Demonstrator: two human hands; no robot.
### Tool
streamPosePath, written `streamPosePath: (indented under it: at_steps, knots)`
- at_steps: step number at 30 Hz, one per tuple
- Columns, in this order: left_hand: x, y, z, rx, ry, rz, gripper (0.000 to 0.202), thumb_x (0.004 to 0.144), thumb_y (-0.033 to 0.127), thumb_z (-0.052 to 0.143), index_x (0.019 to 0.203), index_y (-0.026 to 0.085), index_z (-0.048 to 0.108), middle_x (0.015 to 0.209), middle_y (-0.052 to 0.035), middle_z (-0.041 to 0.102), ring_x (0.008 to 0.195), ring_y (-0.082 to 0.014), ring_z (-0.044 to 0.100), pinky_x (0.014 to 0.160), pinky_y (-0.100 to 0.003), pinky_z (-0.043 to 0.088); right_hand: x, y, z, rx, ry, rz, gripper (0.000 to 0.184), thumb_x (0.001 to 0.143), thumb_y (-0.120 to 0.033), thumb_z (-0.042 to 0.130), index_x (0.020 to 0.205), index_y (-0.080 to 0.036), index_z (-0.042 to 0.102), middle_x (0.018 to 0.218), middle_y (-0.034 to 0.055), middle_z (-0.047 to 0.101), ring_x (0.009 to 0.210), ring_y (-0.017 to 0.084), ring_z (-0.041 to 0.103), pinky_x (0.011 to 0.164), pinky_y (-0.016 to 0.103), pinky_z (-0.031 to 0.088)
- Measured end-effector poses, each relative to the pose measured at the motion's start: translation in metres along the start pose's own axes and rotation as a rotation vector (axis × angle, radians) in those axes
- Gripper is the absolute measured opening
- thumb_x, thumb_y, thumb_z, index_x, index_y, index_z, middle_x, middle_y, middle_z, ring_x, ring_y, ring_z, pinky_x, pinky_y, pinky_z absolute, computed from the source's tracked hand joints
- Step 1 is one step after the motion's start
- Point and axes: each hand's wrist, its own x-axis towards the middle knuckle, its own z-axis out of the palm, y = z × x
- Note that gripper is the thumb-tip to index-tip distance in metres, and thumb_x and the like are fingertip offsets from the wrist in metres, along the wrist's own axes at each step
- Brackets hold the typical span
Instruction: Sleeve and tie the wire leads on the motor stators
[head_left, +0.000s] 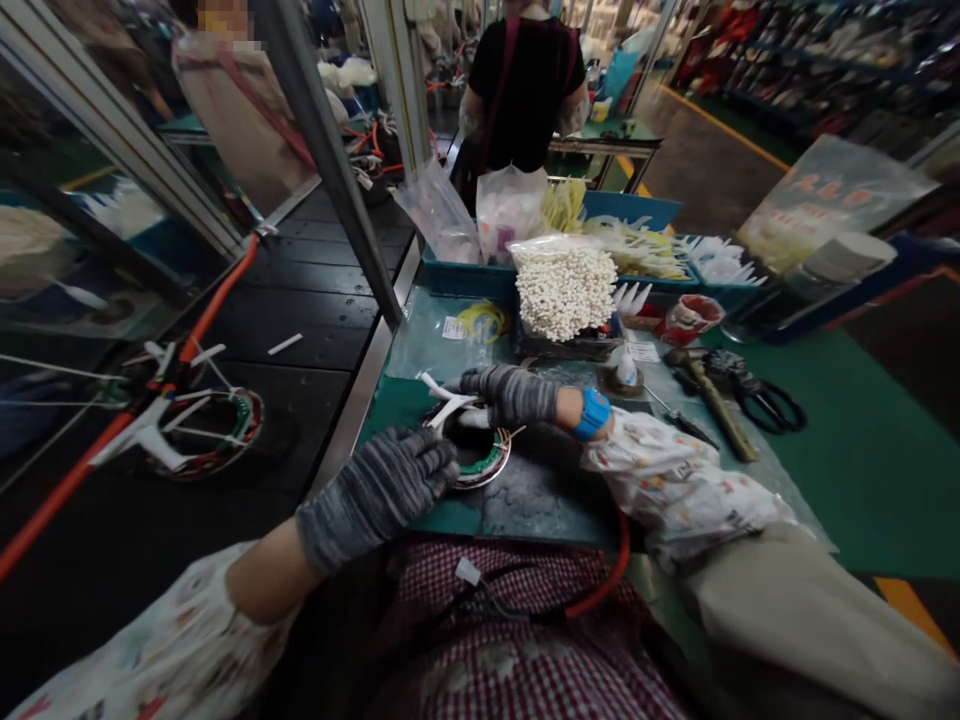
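Observation:
A ring-shaped motor stator (491, 468) with a green inner edge lies on the bench in front of me. My left hand (381, 492), in a grey striped glove, is closed on its left rim, fingertips partly hidden. Across the far side of the ring reaches my gloved right hand (519, 394). Its fingers are closed at the branching white sleeving (448, 402) on the stator's leads. How firmly they grip cannot be made out. An orange-sleeved cable (621, 552) curves over the bench's front edge towards my lap, ending near a white connector (469, 571).
A second stator (259, 425) with an orange cable lies on the dark conveyor (300, 385) at left. Behind my hands stands a bundle of white tubes (566, 290). A hammer (716, 405), scissors (772, 403) and a screwdriver (682, 415) lie right. A metal post (341, 160) rises left.

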Motion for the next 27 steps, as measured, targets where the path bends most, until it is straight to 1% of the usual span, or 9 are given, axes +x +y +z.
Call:
streamPosePath:
  at_steps: [3, 7, 9, 12, 15, 17, 20, 24, 27]
  knots:
    - [-0.017, 0.013, 0.01, -0.022, 0.061, -0.098, 0.029, 0.098, 0.008, 0.06, 0.114, 0.025, 0.077, 0.114, -0.002, 0.084, 0.11, -0.0212, 0.073, 0.1, -0.036, 0.053, -0.032, 0.0, -0.006, -0.184, 0.326, 0.038, 0.051, 0.089, -0.044, 0.086, 0.134, -0.024, 0.075, 0.128, 0.0116, 0.078, 0.11, 0.028, 0.072, 0.095, 0.042, 0.06]
    - [-0.025, 0.024, 0.03, -0.036, 0.156, -0.273, 0.016, 0.104, 0.034, 0.06, 0.109, 0.031, 0.075, 0.13, -0.0001, 0.081, 0.133, -0.0248, 0.066, 0.126, -0.045, 0.035, -0.071, 0.015, -0.027, -0.403, 0.721, 0.323, 0.028, 0.1, -0.044, 0.072, 0.119, -0.025, 0.078, 0.13, 0.0163, 0.071, 0.128, 0.037, 0.059, 0.114, 0.065, 0.041]
    - [-0.024, 0.019, 0.04, -0.068, 0.181, -0.273, 0.014, 0.101, 0.047, 0.069, 0.102, 0.034, 0.073, 0.129, 0.0043, 0.081, 0.139, -0.0255, 0.063, 0.132, -0.048, 0.029, -0.072, 0.025, -0.036, -0.508, 0.807, 0.454, 0.026, 0.093, -0.047, 0.08, 0.109, -0.026, 0.079, 0.137, 0.0154, 0.068, 0.136, 0.041, 0.051, 0.117, 0.069, 0.034]
    - [-0.02, 0.01, 0.049, -0.166, 0.19, -0.209, 0.021, 0.095, 0.05, 0.08, 0.103, 0.032, 0.073, 0.122, 0.0031, 0.082, 0.141, -0.0244, 0.063, 0.125, -0.045, 0.044, -0.061, 0.032, -0.04, -0.484, 0.804, 0.49, 0.021, 0.086, -0.04, 0.086, 0.098, -0.024, 0.079, 0.14, 0.0168, 0.067, 0.138, 0.045, 0.05, 0.117, 0.073, 0.033]
    - [-0.017, 0.015, 0.054, -0.198, 0.159, -0.346, 0.012, 0.099, 0.035, 0.075, 0.108, 0.028, 0.075, 0.121, -0.0025, 0.082, 0.132, -0.026, 0.069, 0.108, -0.045, 0.059, -0.058, 0.016, -0.044, -0.351, 0.837, 0.402, 0.013, 0.091, -0.036, 0.08, 0.092, -0.024, 0.076, 0.121, 0.0142, 0.072, 0.121, 0.037, 0.063, 0.111, 0.065, 0.046]
    - [-0.013, 0.029, 0.056, -0.177, 0.15, -0.488, 0.011, 0.1, 0.029, 0.07, 0.108, 0.026, 0.076, 0.121, -0.0053, 0.082, 0.122, -0.0291, 0.074, 0.101, -0.05, 0.062, -0.067, -0.008, -0.049, -0.147, 0.942, 0.265, 0.008, 0.096, -0.035, 0.075, 0.095, -0.028, 0.072, 0.108, 0.0084, 0.074, 0.108, 0.029, 0.07, 0.104, 0.054, 0.056]
    - [-0.007, 0.05, 0.055, -0.131, 0.158, -0.599, 0.015, 0.098, 0.04, 0.074, 0.103, 0.026, 0.073, 0.115, -0.0064, 0.083, 0.119, -0.0368, 0.074, 0.095, -0.06, 0.062, -0.09, -0.051, -0.056, 0.275, 1.117, 0.166, 0.007, 0.099, -0.03, 0.074, 0.099, -0.033, 0.067, 0.098, 0.0006, 0.075, 0.092, 0.023, 0.075, 0.086, 0.043, 0.064]
    - [-0.005, 0.061, 0.051, -0.113, 0.19, -0.627, 0.02, 0.093, 0.044, 0.082, 0.097, 0.028, 0.071, 0.097, -0.0029, 0.082, 0.121, -0.0378, 0.073, 0.098, -0.06, 0.059, -0.111, -0.089, -0.04, 0.44, 0.709, 0.309, 0.006, 0.101, -0.034, 0.073, 0.102, -0.034, 0.068, 0.087, -0.0008, 0.075, 0.073, 0.021, 0.073, 0.068, 0.037, 0.063]
    - [-0.009, 0.058, 0.052, -0.126, 0.212, -0.608, 0.02, 0.091, 0.041, 0.085, 0.098, 0.028, 0.071, 0.097, -0.0019, 0.082, 0.122, -0.036, 0.072, 0.105, -0.058, 0.055, -0.118, -0.096, -0.008, 0.402, 0.751, 0.403, 0.008, 0.103, -0.04, 0.07, 0.104, -0.033, 0.065, 0.087, 0.002, 0.076, 0.075, 0.025, 0.075, 0.071, 0.044, 0.064]
